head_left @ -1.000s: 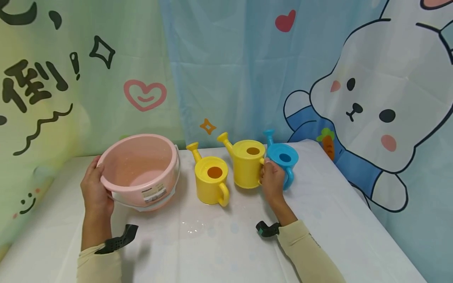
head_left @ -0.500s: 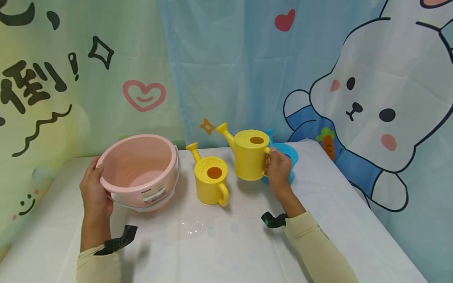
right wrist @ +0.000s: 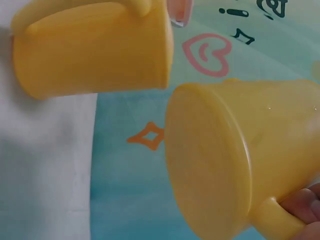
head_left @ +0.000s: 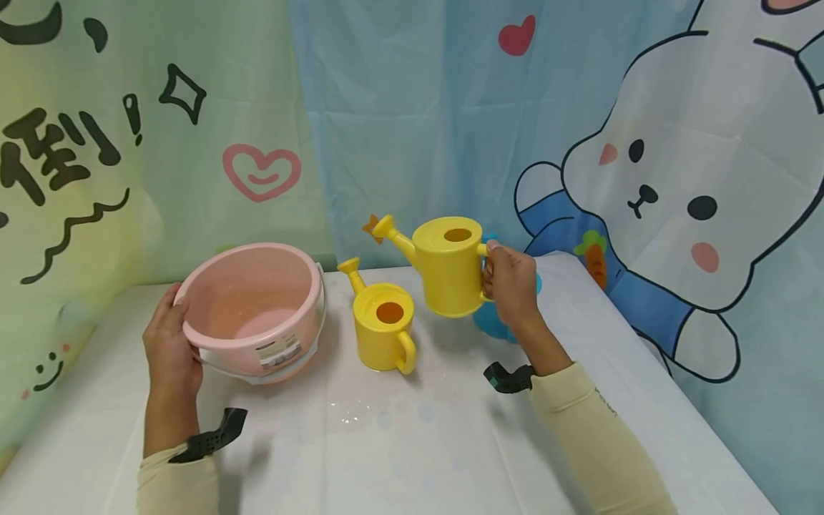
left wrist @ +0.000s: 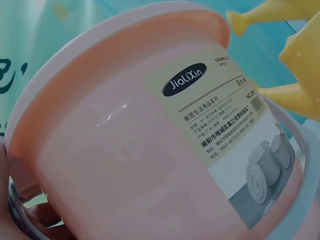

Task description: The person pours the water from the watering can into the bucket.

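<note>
Presently the right hand (head_left: 513,285) grips the upper can (head_left: 449,275), just leftward; the left hand (head_left: 171,350), the pail (head_left: 247,352), just rightward. A low leftward swing could topple the lower can (head_left: 382,342).

A big pink bucket (left wrist: 115,145) fills most of the view, and it leans to one side. The left hand (left wrist: 46,217) holds it at the bottom left corner. A sticker (left wrist: 215,120) on its side has a black oval that says JiaLiXin and a picture of grey rolls. A pale handle (left wrist: 309,172) curves down on the right. Two yellow spouts (left wrist: 287,96) poke in near the rim, with a blue-green cloth (left wrist: 35,55) behind
</note>
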The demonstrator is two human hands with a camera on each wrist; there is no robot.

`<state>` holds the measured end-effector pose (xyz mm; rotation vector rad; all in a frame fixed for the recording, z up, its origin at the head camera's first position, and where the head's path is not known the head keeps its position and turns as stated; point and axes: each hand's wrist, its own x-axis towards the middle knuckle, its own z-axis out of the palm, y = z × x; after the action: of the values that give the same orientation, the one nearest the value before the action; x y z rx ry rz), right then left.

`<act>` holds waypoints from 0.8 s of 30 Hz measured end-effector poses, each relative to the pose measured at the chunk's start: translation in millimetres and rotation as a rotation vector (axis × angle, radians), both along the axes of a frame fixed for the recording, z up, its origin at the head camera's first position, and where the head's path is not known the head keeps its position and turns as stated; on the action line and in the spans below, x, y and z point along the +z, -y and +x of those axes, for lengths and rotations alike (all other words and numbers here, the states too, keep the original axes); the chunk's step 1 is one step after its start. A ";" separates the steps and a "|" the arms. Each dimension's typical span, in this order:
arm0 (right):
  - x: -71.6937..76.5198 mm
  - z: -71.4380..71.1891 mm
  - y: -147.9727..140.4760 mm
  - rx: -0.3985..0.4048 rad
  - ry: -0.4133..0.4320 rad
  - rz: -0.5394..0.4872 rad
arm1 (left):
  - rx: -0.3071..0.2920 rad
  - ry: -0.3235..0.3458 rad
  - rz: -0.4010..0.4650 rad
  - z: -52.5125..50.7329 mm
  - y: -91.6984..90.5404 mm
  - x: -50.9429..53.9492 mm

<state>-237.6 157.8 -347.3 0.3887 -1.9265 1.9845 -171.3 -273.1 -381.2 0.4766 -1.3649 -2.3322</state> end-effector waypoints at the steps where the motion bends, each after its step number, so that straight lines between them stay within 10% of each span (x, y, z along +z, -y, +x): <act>1: 2.7 0.2 1.0 0.010 -0.005 0.005 | -0.001 0.006 0.000 0.2 0.1 0.1; 24: 36.5 1.9 34.5 0.186 0.033 0.104 | -0.029 0.039 -0.068 2.0 2.7 2.0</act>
<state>-235.7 123.3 -310.7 0.5859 -2.0882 2.0190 -169.3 -275.8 -379.2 0.4864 -1.4740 -2.3023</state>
